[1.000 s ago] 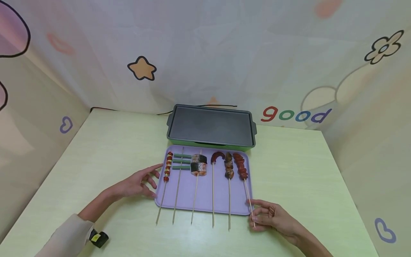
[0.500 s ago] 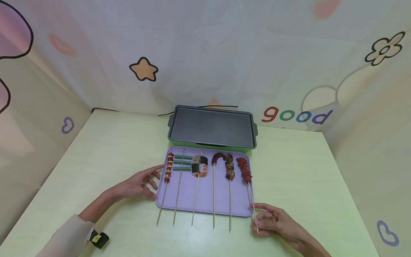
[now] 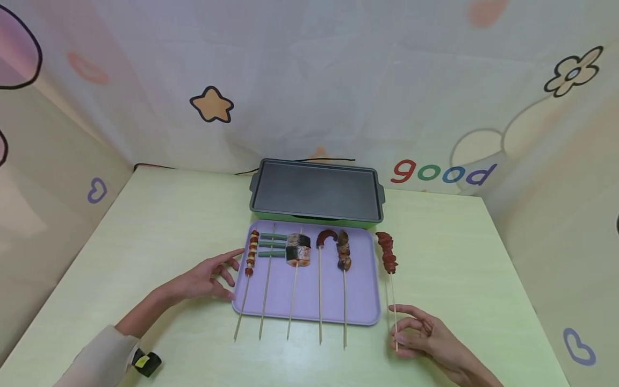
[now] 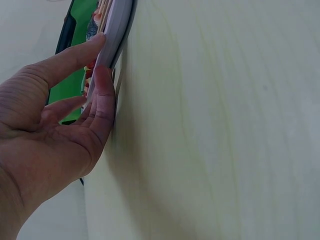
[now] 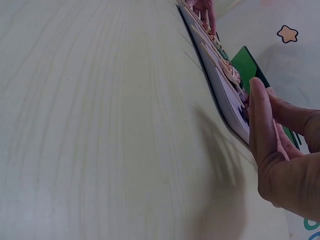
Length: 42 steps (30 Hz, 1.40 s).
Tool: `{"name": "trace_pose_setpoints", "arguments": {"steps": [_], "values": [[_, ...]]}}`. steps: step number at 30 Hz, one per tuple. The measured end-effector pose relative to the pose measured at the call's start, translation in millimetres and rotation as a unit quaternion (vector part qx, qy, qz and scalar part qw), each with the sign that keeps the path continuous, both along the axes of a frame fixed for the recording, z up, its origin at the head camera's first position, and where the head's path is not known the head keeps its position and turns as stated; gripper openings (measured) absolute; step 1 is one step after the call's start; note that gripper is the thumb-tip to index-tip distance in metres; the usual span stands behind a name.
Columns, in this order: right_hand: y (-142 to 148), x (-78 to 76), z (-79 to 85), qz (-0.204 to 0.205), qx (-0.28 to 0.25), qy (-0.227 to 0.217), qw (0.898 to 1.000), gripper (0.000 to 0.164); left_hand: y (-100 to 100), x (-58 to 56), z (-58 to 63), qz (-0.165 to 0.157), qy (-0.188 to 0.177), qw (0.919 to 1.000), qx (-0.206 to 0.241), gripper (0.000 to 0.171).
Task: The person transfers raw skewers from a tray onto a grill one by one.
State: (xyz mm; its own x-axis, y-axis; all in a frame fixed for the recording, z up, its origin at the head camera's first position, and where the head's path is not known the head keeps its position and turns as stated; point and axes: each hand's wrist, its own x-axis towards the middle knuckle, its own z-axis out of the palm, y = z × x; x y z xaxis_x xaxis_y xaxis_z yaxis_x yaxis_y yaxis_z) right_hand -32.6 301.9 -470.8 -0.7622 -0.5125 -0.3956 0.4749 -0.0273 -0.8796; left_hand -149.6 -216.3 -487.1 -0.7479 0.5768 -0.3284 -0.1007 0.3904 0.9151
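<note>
My right hand (image 3: 423, 336) pinches the stick of a red meat skewer (image 3: 388, 252) near its lower end. The skewer points away from me, just right of the purple tray (image 3: 333, 306). At the tray's left edge, my left hand (image 3: 210, 277) rests spread, index finger and thumb touching the rim; the left wrist view shows its fingertips (image 4: 100, 42) at the side. On the tray lie a red-and-yellow skewer (image 3: 251, 252), a green-stick skewer (image 3: 272, 244), a thick black-and-pale roll skewer (image 3: 297, 250), a curled dark red skewer (image 3: 326, 235) and a brown chunk skewer (image 3: 344, 250).
Directly behind the tray stands a green grill with a dark flat plate (image 3: 316, 188). The skewers' sticks overhang the tray's front edge. A printed cloth (image 3: 309, 80) rises behind and beside the pale table (image 3: 459, 269).
The red meat skewer has moved right, off the tray's right side, carried by my right hand. My left hand keeps its place at the tray, and the other skewers lie as before.
</note>
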Motion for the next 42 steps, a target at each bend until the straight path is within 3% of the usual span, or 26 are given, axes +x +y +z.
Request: {"name": "trace_pose_setpoints", "arguments": {"steps": [12, 26, 42], "values": [[18.7, -10.2, 3.6, -0.048, 0.026, 0.056, 0.997, 0.048, 2.0, 1.4, 1.3, 0.000, 0.000, 0.9999, 0.012, 0.096], [18.7, -41.1, 9.8, -0.073, 0.033, 0.080, 0.994, 0.046, 1.2, 1.5, 1.5, -0.002, 0.003, 0.9999, 0.016, 0.096], [5.6, -68.3, 26.7, -0.054, 0.046, 0.091, 0.993, 0.043, -0.3, 2.1, -1.7, -0.002, 0.011, 0.9997, 0.021, 0.096]]}}
